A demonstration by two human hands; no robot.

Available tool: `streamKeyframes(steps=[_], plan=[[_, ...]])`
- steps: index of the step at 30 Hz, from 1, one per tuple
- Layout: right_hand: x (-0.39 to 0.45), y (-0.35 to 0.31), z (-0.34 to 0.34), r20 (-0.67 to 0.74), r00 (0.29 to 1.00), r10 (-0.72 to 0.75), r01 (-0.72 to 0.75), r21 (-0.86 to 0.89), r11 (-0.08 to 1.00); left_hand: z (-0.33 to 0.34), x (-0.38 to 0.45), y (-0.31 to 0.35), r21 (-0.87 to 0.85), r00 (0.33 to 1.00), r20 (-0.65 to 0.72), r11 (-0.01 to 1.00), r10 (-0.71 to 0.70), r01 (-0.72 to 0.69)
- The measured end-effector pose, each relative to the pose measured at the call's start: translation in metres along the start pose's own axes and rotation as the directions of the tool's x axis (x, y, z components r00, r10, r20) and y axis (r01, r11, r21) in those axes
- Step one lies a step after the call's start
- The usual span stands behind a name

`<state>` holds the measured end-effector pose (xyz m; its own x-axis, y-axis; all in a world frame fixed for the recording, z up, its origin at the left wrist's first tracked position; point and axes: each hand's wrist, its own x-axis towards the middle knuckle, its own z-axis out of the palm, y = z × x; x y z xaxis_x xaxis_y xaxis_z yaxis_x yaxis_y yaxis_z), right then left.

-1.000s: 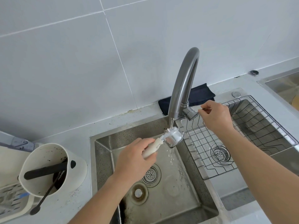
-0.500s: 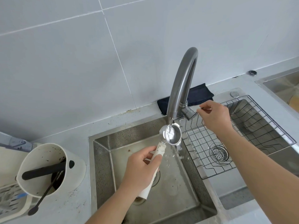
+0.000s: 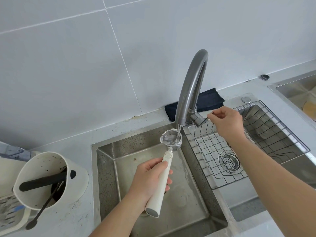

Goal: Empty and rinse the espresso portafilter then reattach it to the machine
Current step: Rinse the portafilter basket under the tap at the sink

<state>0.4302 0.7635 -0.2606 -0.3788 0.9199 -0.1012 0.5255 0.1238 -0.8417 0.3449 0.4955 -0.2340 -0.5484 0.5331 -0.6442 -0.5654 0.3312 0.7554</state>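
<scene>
My left hand (image 3: 150, 179) grips the white handle of the portafilter (image 3: 159, 187) over the left sink basin (image 3: 106, 168). Its metal basket (image 3: 171, 139) faces up under the spout of the grey faucet (image 3: 189, 86), and a thin stream of water runs into it. My right hand (image 3: 228, 123) pinches the faucet's thin lever beside the faucet base. The espresso machine is out of view.
A wire rack (image 3: 256, 151) sits in the right basin over a drain strainer (image 3: 229, 162). A dark cloth (image 3: 207, 100) lies behind the faucet. A white knock box (image 3: 42, 178) with a black bar and a brush stands on the left counter.
My left hand turned the portafilter from sideways to basket-up and drew back toward me, so the handle now points at me. The right hand stayed on the lever.
</scene>
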Motion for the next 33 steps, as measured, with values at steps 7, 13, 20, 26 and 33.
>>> streamKeyframes(steps=[7, 13, 20, 26, 33], plan=[[0.001, 0.001, 0.002, -0.013, 1.0, -0.007, 0.007, 0.005, 1.0, -0.005, 0.001, 0.0, 0.138, 0.999, -0.015, 0.989, 0.052, -0.05], [0.001, 0.002, 0.001, -0.016, 1.0, -0.009, 0.009, 0.005, 1.0, -0.021, 0.013, 0.003, 0.568, 0.949, -0.039, 0.789, 0.311, -0.236], [0.002, 0.002, 0.002, -0.013, 1.0, -0.001, 0.001, 0.029, 1.0, -0.033, 0.017, 0.005, 0.698, 0.884, -0.011, 0.637, 0.467, -0.328], [0.002, -0.001, 0.004, -0.03, 0.999, -0.017, 0.018, 0.025, 1.0, -0.045, 0.02, 0.005, 0.784, 0.857, -0.015, 0.538, 0.516, -0.31], [0.009, -0.014, 0.011, -0.026, 0.999, -0.043, 0.042, -0.025, 0.999, -0.051, 0.016, 0.005, 0.812, 0.836, -0.018, 0.496, 0.548, -0.307]])
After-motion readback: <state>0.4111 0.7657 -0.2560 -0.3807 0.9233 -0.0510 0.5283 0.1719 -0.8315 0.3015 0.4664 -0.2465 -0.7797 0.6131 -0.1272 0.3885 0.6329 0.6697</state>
